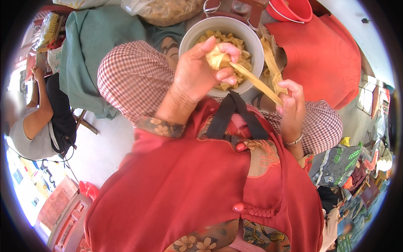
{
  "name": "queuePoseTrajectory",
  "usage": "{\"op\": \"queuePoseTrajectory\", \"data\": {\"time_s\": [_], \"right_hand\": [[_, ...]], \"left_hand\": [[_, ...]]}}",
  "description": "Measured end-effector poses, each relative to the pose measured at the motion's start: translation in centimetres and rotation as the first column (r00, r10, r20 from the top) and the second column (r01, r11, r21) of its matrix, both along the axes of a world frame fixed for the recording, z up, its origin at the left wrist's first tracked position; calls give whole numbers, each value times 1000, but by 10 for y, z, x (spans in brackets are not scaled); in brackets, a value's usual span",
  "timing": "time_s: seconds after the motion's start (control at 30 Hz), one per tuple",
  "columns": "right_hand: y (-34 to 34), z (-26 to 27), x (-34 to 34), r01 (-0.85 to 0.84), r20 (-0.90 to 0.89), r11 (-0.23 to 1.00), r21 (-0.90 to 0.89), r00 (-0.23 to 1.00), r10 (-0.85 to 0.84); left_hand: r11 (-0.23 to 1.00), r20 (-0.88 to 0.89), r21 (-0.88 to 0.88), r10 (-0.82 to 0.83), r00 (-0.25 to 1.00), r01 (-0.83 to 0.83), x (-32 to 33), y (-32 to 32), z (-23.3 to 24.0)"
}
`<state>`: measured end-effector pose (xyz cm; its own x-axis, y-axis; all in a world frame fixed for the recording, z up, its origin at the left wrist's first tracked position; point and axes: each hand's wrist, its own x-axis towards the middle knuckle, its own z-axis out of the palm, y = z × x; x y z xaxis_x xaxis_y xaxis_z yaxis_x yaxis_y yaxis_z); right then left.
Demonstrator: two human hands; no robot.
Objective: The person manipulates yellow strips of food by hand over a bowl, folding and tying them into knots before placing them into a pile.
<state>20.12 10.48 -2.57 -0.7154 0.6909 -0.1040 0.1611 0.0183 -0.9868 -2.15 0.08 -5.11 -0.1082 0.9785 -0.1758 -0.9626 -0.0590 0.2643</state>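
Note:
My left hand (201, 67) is over a white tub (185, 53) and holds the folded, bunched end of a yellow strip (256, 82), which looks like bean curd skin. From there the strip runs taut, down and to the right. My right hand (291, 100), with a bangle at the wrist, pinches its other end between thumb and fingers. Inside the tub lie many small folded yellow pieces (245, 47), partly hidden by my left hand. Longer yellow strips (270, 56) lie just right of the tub, close to my right fingers.
A small red-brown wooden stool (256, 11) stands behind the tub. Nearby are a clear plastic bag of yellowish pieces (167, 11), a red bucket (292, 11), a green cloth (94, 47) and an orange-red cloth (318, 60). Another person (31, 126) sits at the left.

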Motion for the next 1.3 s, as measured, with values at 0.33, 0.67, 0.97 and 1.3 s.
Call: {"op": "queuePoseTrajectory", "data": {"time_s": [0.33, 0.67, 0.97, 1.3], "right_hand": [[6, -2, -13, -144, 268, 974, 176, 959, 93], [3, -44, -26, -205, 248, 971, -125, 941, 230], [7, -33, -73, -114, 143, 830, -546, 963, 227], [21, -14, -71, -171, -16, 879, -445, 983, 183]], "left_hand": [[984, -239, -90, 127, 963, -152, -12, 4, 10], [805, -731, -523, -254, 633, -281, 3, 1, 8], [823, -667, -486, -132, 734, -294, 2, 13, 10], [878, -518, -335, 132, 845, -342, -28, 8, 28]]}}
